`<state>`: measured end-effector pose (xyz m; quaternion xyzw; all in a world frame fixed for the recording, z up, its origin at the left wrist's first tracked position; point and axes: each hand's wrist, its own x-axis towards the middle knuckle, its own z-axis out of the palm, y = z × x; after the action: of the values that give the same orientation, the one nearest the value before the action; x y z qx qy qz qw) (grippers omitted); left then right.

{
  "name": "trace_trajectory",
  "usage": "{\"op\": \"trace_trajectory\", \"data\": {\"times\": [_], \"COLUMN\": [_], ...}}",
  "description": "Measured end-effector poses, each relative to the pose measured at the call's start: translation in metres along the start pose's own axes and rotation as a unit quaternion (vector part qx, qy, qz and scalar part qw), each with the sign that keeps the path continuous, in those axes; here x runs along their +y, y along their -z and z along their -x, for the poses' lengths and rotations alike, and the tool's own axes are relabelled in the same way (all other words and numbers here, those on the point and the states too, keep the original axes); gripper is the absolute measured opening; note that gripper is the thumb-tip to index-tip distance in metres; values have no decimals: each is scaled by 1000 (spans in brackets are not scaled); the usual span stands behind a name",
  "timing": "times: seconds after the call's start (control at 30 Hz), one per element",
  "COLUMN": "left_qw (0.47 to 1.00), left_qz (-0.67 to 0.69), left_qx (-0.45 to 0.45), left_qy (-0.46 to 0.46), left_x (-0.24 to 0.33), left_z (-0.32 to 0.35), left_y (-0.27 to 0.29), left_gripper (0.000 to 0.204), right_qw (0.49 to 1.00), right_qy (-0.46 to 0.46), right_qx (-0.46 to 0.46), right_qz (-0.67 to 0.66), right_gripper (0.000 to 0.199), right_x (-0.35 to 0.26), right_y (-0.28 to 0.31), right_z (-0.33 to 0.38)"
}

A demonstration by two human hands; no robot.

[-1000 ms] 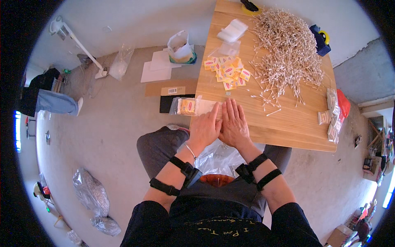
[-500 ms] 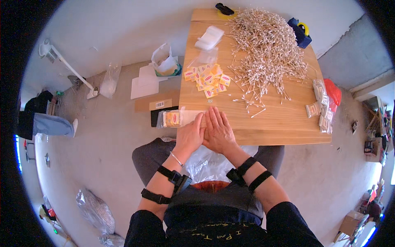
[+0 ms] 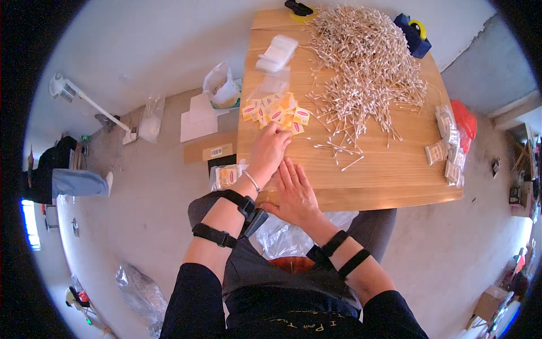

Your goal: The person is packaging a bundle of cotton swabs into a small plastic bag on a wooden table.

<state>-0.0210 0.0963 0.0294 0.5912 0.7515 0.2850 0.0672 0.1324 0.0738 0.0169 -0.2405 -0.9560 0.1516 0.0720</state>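
Note:
My left hand [image 3: 270, 151] is at the near left of the wooden table [image 3: 372, 175], its fingers curled together just below a loose pile of small yellow cards [image 3: 275, 113]. What those fingers hold, if anything, is hidden. My right hand [image 3: 296, 193] lies flat at the table's front edge, fingers stretched out and thumb spread, with nothing in it. Left of my left wrist, a clear packet of cotton swabs [image 3: 226, 177] with a yellow card inside sits by the table's left corner. A large heap of loose cotton swabs [image 3: 367, 62] covers the far right.
Clear plastic bags [image 3: 277, 55] are stacked behind the cards. A dark blue tape dispenser [image 3: 413, 36] and a black-and-yellow one [image 3: 299, 9] stand at the back. Filled swab packets [image 3: 447, 125] line the right edge near a red bag [image 3: 464, 120]. Clear plastic [image 3: 279, 233] covers my lap.
My left hand has left the right hand and moved forward toward the yellow cards, its fingers now curled. My right hand stays flat at the front edge, thumb now spread.

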Motion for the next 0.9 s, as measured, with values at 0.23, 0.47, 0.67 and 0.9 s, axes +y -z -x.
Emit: {"op": "trace_trajectory", "data": {"times": [0.23, 0.47, 0.67, 0.9], "left_qw": [994, 999, 999, 957], "left_qz": [-70, -22, -2, 238], "left_qx": [42, -35, -42, 135], "left_qy": [-73, 0, -7, 101], "left_x": [-12, -30, -23, 3], "left_z": [8, 60, 70, 110], "left_y": [6, 30, 31, 5], "left_gripper": [8, 9, 11, 37], "right_qw": [999, 1000, 1000, 999], "right_qy": [2, 3, 12, 18], "right_qx": [3, 22, -2, 30], "right_qz": [-33, -17, 11, 37], "right_gripper": [102, 104, 106, 98], "right_x": [-2, -1, -2, -1], "right_y": [-1, -6, -5, -11], "right_z": [-2, -2, -2, -2]}}
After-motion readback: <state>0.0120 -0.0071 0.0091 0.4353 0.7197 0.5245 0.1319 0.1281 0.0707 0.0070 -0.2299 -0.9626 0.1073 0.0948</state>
